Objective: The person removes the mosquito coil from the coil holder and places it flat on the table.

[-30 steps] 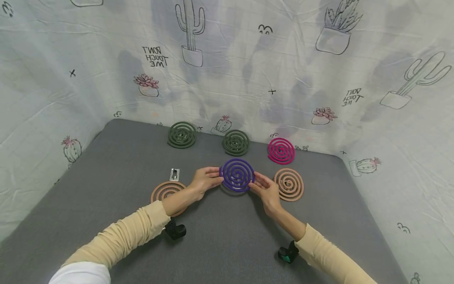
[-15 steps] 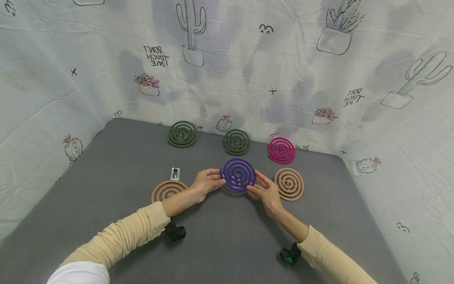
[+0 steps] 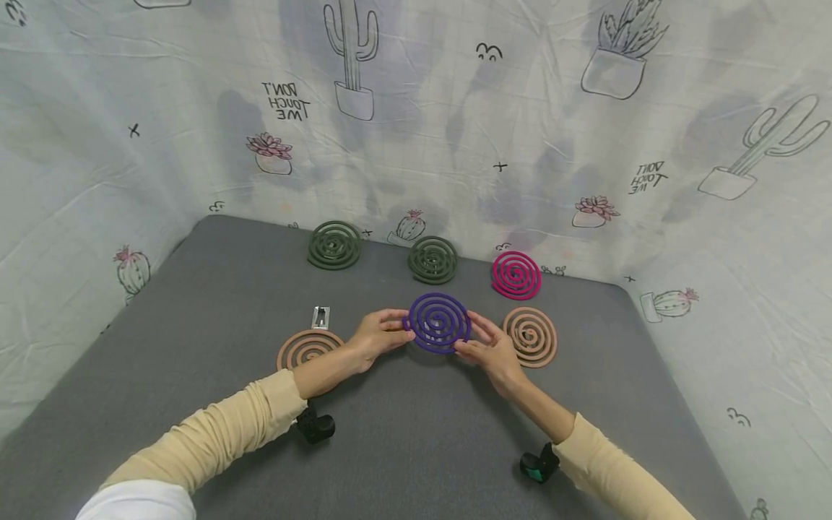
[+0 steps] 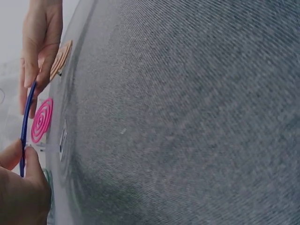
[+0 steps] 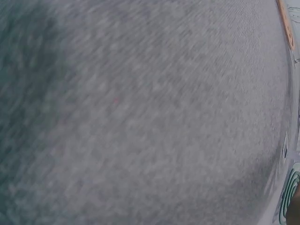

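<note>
A purple mosquito coil is held up between both hands at mid-table. My left hand pinches its left edge between thumb and fingers; in the left wrist view the coil shows edge-on, thin and slightly bent. At the opposite edge, my right hand grips with thumb and fingers. Through the coil's gaps shows a small metal coil stand on the table, also seen as a bright stand in the left wrist view. The right wrist view shows mostly table cloth, with a sliver of hand at its edge.
Two green coils and a pink coil line the back edge. A tan coil lies right of my hands; another tan coil is partly under my left forearm. A metal stand sits beyond it. Patterned cloth walls the table.
The purple coil, in both hands, has shifted slightly right and, in the last half second, a little nearer. My right forearm has moved slightly right. The other coils stay put.
</note>
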The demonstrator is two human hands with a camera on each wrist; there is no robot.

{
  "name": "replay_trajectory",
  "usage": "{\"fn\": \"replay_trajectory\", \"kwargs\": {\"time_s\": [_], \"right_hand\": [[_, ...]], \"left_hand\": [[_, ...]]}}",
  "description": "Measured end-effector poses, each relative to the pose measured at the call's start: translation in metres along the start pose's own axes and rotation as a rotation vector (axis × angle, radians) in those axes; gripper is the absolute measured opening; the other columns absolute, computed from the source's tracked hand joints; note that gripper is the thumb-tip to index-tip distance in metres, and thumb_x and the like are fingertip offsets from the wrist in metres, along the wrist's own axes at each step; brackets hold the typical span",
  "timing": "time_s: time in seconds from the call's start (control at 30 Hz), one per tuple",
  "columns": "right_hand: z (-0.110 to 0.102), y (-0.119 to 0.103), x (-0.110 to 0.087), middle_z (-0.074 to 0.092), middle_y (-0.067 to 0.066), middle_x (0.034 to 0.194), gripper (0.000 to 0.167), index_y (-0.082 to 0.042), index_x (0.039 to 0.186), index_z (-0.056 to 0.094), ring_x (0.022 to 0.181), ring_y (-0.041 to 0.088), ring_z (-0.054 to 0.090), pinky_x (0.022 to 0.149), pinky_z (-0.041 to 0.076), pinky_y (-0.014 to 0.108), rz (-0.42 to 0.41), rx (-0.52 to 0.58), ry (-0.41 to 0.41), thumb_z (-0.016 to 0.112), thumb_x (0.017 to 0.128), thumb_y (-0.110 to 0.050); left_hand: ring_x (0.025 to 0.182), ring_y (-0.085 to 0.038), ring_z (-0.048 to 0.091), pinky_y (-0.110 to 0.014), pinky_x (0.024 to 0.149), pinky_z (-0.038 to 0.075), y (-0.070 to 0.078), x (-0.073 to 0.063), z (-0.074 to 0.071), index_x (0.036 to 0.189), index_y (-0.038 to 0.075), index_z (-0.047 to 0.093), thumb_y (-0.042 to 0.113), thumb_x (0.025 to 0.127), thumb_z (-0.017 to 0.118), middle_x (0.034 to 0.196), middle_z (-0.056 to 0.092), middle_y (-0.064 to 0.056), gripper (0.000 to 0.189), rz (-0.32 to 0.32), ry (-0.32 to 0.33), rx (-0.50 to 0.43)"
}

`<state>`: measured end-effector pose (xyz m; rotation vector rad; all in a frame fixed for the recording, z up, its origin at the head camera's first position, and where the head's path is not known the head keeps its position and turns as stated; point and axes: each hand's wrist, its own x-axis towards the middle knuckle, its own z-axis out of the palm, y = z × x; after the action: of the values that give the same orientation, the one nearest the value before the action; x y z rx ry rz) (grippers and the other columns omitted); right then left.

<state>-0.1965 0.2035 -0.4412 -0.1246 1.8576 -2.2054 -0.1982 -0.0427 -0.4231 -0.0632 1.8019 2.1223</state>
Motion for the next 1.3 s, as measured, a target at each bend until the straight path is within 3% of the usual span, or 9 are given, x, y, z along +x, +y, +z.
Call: {"fn": "replay_trajectory", "kwargs": {"time_s": [0.17,0.47,0.8,1.07,1.17,1.3], "right_hand": [[-0.003,-0.001,-0.002,0.032,0.025,0.150,0.067,0.002,0.146,0.031,0.084,0.010,0.068,0.082,0.057,0.031,0.013,-0.028,-0.017,0.060,0.087,0.015],[-0.002,0.003,-0.003,0.056,0.025,0.129,0.060,0.006,0.139,0.038,0.087,0.011,0.069,0.080,0.057,0.030,-0.004,-0.058,0.046,0.062,0.085,0.014],[-0.003,0.000,-0.002,0.035,0.023,0.148,0.075,0.002,0.145,0.035,0.091,0.011,0.067,0.080,0.057,0.028,0.012,-0.091,0.001,0.068,0.079,0.016],[-0.008,-0.002,-0.003,0.032,0.021,0.151,0.075,0.002,0.145,0.036,0.090,0.011,0.067,0.082,0.057,0.030,0.041,-0.123,-0.038,0.067,0.079,0.018],[-0.011,-0.002,-0.003,0.031,0.023,0.150,0.076,0.005,0.145,0.034,0.092,0.012,0.067,0.083,0.057,0.031,0.033,-0.117,-0.077,0.067,0.078,0.019],[-0.017,-0.004,-0.003,0.031,0.026,0.148,0.076,0.008,0.144,0.032,0.092,0.013,0.067,0.083,0.057,0.032,0.005,-0.100,-0.130,0.067,0.077,0.019]], "left_hand": [[0.081,-0.010,0.066,-0.041,0.094,0.051,-0.002,-0.001,0.000,0.140,-0.001,0.045,-0.009,0.087,0.063,0.113,0.062,-0.022,0.056,-0.002,-0.014,-0.017],[0.078,-0.009,0.067,-0.040,0.091,0.052,-0.007,0.001,0.004,0.138,-0.003,0.047,-0.012,0.086,0.063,0.110,0.064,-0.023,0.055,0.008,0.008,-0.066],[0.079,-0.013,0.067,-0.038,0.088,0.054,-0.011,0.001,0.006,0.136,-0.001,0.046,-0.010,0.085,0.066,0.106,0.064,-0.021,0.056,0.030,0.025,-0.014],[0.083,-0.009,0.065,-0.039,0.093,0.051,-0.007,0.002,0.000,0.120,-0.013,0.055,-0.007,0.091,0.059,0.102,0.067,-0.016,0.030,0.069,0.043,-0.018],[0.081,-0.009,0.065,-0.038,0.091,0.053,-0.006,0.003,-0.003,0.118,-0.015,0.055,-0.006,0.091,0.060,0.095,0.068,-0.011,0.030,0.086,0.015,0.013],[0.083,-0.010,0.066,-0.040,0.092,0.052,-0.006,0.006,-0.010,0.128,-0.009,0.053,-0.005,0.090,0.062,0.094,0.068,-0.010,0.039,0.095,-0.064,0.074]]}}
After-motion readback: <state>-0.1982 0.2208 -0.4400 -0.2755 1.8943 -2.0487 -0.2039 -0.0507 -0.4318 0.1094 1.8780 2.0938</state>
